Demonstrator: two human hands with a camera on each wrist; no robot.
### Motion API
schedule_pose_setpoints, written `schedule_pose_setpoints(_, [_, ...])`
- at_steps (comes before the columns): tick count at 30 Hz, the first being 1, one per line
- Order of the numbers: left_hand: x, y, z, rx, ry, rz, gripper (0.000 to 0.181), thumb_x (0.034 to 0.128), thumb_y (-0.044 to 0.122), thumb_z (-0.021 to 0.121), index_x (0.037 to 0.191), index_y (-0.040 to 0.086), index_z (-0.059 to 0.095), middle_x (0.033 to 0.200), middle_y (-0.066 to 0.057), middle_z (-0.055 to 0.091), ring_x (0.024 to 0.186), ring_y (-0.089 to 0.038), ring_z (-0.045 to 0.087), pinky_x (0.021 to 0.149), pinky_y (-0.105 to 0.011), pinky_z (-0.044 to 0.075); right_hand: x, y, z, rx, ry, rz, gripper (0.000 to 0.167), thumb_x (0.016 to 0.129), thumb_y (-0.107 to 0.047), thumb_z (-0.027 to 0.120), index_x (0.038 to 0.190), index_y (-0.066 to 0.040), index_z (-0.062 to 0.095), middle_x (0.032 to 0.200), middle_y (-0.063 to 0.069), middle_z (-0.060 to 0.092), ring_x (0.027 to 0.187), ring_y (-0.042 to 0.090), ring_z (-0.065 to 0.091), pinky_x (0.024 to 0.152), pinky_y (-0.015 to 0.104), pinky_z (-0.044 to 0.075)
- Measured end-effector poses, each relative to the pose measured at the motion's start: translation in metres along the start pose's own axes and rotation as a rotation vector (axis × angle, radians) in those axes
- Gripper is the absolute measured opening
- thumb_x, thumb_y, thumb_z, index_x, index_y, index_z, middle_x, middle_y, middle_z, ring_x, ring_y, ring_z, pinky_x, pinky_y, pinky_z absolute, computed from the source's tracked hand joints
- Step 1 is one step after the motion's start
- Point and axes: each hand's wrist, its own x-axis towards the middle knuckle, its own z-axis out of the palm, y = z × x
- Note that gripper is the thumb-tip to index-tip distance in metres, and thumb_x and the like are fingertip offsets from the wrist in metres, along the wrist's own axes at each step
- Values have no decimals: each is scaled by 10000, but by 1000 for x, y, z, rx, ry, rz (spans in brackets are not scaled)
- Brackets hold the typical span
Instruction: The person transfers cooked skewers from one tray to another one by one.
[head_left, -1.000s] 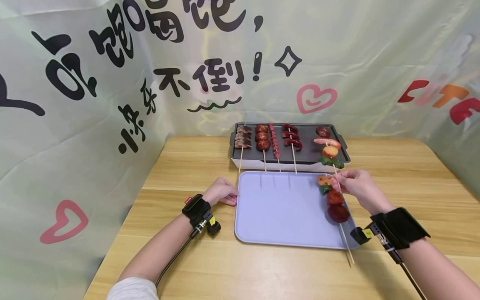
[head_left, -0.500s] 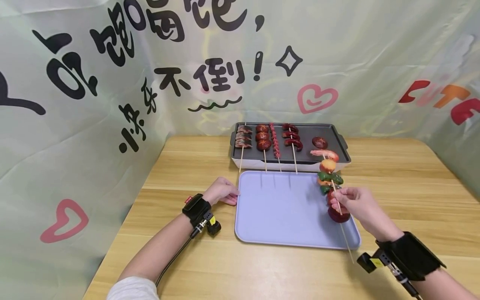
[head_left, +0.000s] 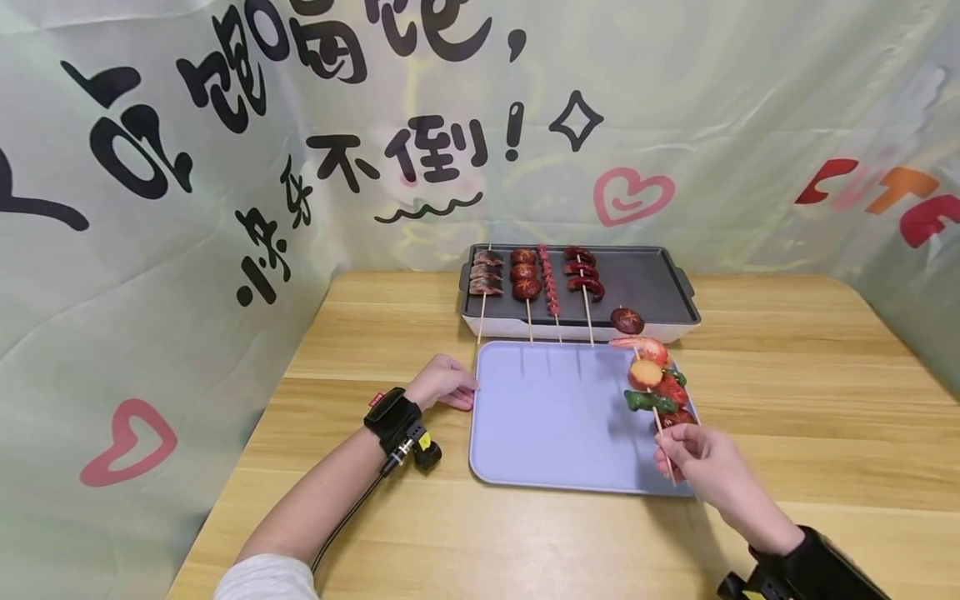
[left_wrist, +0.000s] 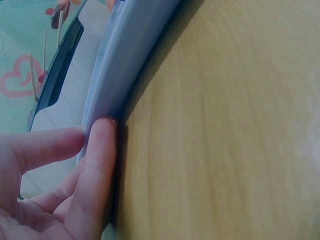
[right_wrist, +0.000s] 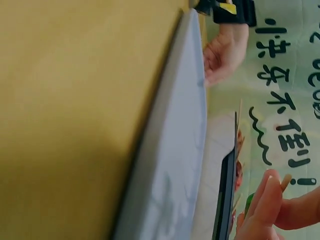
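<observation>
My left hand pinches the left edge of a lavender tray; in the left wrist view thumb and finger meet at its rim. My right hand pinches the lower end of a wooden skewer above the tray's right side. Threaded on this skewer are a dark scored mushroom cap, a shrimp, a round orange-yellow piece and green pepper. Beneath it, partly hidden, a second skewer with red and green pieces lies on the tray. The right wrist view shows the stick's tip poking out between the fingers.
Behind the tray stands a dark grill plate on a white base. Several skewers rest on its left and middle, among them mushrooms, their sticks jutting toward me. A printed cloth hangs behind the wooden table.
My right hand has drawn the skewer back toward me, off the grill plate and over the tray's right side. The left hand stays at the tray's edge.
</observation>
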Motion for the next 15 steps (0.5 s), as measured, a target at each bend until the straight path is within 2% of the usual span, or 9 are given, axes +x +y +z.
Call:
schedule_pose_setpoints(3, [0, 1, 0, 8, 5, 2, 80, 800, -37, 622, 848, -99, 606, 614, -108, 593, 485, -150, 593, 534, -272, 582, -6, 3, 6, 19, -2, 13, 198, 946, 3, 427, 1004, 183, 488, 758, 82, 606, 638, 67, 565, 555, 222, 530])
schedule_pose_setpoints(11, [-1, 1, -1, -2, 1, -3, 81, 801, -41, 619, 851, -100, 596, 617, -112, 589, 493, -154, 594, 543, -277, 584, -18, 12, 21, 35, 70, 7, 134, 909, 52, 471, 956, 172, 506, 721, 98, 601, 579, 59, 551, 512, 213, 522])
schedule_pose_setpoints(15, [-2, 1, 0, 0, -2, 2, 85, 799, -42, 619, 853, -105, 603, 614, -113, 588, 491, -155, 594, 542, -277, 584, -20, 17, 25, 41, 71, 27, 128, 903, 55, 478, 950, 170, 507, 717, 104, 604, 573, 70, 564, 508, 217, 527])
